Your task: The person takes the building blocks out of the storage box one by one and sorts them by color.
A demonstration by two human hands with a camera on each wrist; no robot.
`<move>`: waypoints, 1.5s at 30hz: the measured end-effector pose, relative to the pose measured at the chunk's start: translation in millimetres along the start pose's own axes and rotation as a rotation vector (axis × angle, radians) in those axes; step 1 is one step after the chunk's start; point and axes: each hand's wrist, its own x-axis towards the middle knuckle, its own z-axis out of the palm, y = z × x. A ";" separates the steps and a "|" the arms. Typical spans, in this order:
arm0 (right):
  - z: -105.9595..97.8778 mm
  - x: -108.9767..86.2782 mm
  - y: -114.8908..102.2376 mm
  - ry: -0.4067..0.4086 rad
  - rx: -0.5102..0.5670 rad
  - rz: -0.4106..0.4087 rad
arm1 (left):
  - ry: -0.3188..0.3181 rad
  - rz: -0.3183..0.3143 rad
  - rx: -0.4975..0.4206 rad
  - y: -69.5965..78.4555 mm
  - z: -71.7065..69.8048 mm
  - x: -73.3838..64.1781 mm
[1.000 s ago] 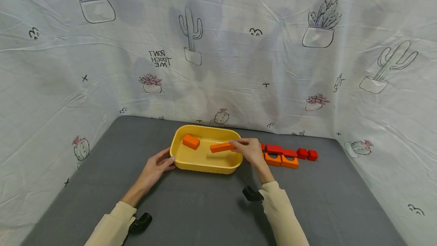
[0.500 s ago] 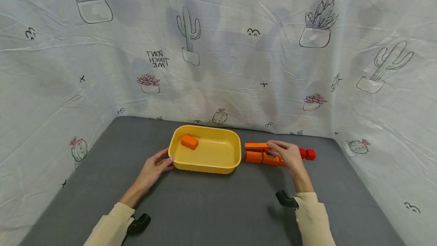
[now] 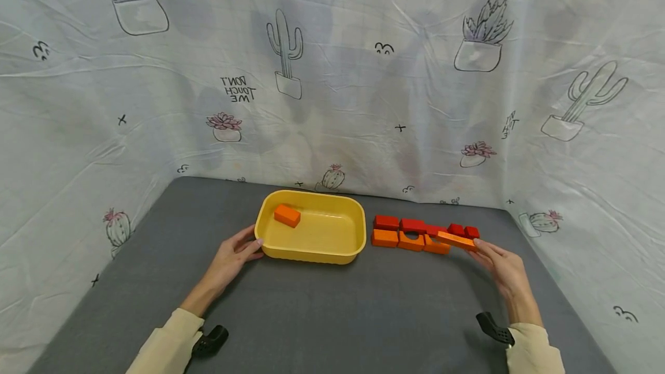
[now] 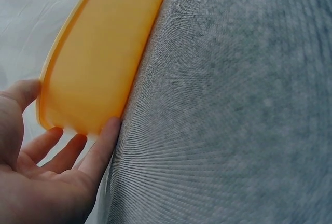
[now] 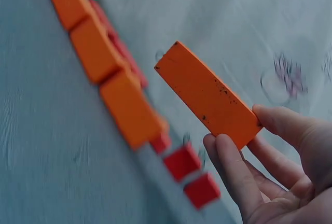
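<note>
My right hand (image 3: 506, 273) pinches one end of a flat orange rectangular block (image 3: 453, 239), held above the table at the right end of a front row of orange blocks (image 3: 384, 238). In the right wrist view, dark specks mark the block's face, with thumb and fingertips at its lower end. Two orange blocks in that row have arch cut-outs. Behind them runs a row of red blocks (image 3: 413, 225), ending in two small red cubes (image 3: 471, 232). My left hand (image 3: 234, 255) holds the left end of a yellow tray (image 3: 312, 255), thumb near the rim, fingers along its side.
Another orange block (image 3: 287, 216) lies inside the tray at its left. A grey cloth-covered table (image 3: 322, 316) spreads in front. White fabric (image 3: 343, 74) printed with cacti encloses the back and sides.
My right hand has carried the orange block from over the tray, rightward past the block rows, to the front row's right end. My left hand has stayed at the tray.
</note>
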 end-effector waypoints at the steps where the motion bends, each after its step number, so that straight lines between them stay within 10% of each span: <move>1: -4.3 -0.3 1.7 -0.001 0.000 0.020 | 0.001 -0.001 0.002 0.2 -0.2 -0.2; 29: -48.6 21.0 23.7 -0.032 0.035 0.159 | 0.007 -0.008 0.010 0.9 -0.5 -1.0; 40: -34.9 27.4 22.8 0.133 -0.517 -0.044 | 0.018 -0.023 0.008 -0.1 -0.8 -0.5; 45: -33.1 31.8 24.8 0.179 -0.597 -0.051 | 0.005 -0.009 0.006 -1.9 -1.9 -0.3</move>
